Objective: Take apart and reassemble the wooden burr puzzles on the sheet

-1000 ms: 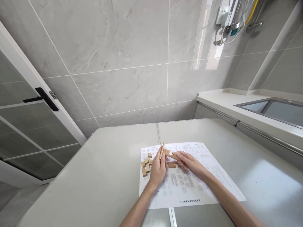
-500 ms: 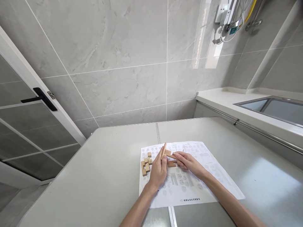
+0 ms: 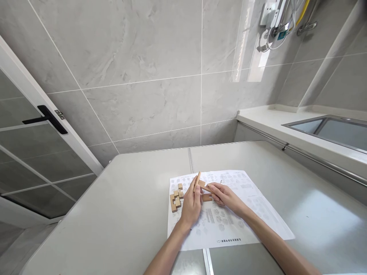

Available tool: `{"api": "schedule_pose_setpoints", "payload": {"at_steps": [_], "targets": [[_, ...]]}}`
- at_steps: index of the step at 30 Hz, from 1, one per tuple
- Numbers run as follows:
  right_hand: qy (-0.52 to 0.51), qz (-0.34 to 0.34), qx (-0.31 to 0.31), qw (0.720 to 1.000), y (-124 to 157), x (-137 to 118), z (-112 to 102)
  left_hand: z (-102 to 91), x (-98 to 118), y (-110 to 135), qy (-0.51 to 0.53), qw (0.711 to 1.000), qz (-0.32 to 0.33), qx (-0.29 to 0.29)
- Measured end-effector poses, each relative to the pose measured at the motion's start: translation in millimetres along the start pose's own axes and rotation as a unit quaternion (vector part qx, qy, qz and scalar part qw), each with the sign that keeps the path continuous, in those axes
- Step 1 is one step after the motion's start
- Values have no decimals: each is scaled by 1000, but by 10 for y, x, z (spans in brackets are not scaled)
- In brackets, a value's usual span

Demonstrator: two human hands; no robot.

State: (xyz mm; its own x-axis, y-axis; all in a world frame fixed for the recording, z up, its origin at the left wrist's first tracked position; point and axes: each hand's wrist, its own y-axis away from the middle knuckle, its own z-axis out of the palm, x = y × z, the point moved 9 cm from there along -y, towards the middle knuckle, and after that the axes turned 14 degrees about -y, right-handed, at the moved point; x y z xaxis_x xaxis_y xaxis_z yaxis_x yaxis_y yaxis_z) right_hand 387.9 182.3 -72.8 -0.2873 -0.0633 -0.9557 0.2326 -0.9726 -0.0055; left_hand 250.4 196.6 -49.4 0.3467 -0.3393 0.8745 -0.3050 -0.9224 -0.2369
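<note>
My left hand is closed around a flat wooden puzzle piece tilted upright between thumb and fingers. Pinched in my right hand is another wooden puzzle piece, a notched strip whose left end reaches to the left hand's piece. Between and below the hands shows a darker flat wooden piece, partly hidden by the fingers. Left of my left hand, several small notched wooden blocks lie in a cluster. Everything is over a printed paper sheet.
A pale grey table with a centre seam bears the sheet. Behind it stands a tiled wall. On the right is a white counter with a sink and a metal rail; on the left, a door with a black handle.
My right hand has shifted slightly left, bringing its strip closer to the left hand's piece. Less of the darker piece's notch shows. The whole view has drifted a little.
</note>
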Motion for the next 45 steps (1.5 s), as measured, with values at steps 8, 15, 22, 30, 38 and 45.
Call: {"api": "schedule_pose_setpoints", "payload": {"at_steps": [8,15,22,30,38,45], "targets": [[-5,3,2,1000,-9,31,19,68,-85,-22,63,998,-26,-10],[-10,-3,-1,1000,-12,43,9,112,-57,-22,100,994,-31,-33],[10,-9,12,1000,8,-5,23,111,-67,-37,131,990,-39,-38],[17,-25,29,999,-6,-7,29,169,-107,-27,167,983,-58,-47],[13,-30,31,999,-3,-15,-17,180,-134,-38,199,974,-76,-80],[25,-46,50,997,-8,6,-31,263,-170,-7,217,970,-90,-71]]}}
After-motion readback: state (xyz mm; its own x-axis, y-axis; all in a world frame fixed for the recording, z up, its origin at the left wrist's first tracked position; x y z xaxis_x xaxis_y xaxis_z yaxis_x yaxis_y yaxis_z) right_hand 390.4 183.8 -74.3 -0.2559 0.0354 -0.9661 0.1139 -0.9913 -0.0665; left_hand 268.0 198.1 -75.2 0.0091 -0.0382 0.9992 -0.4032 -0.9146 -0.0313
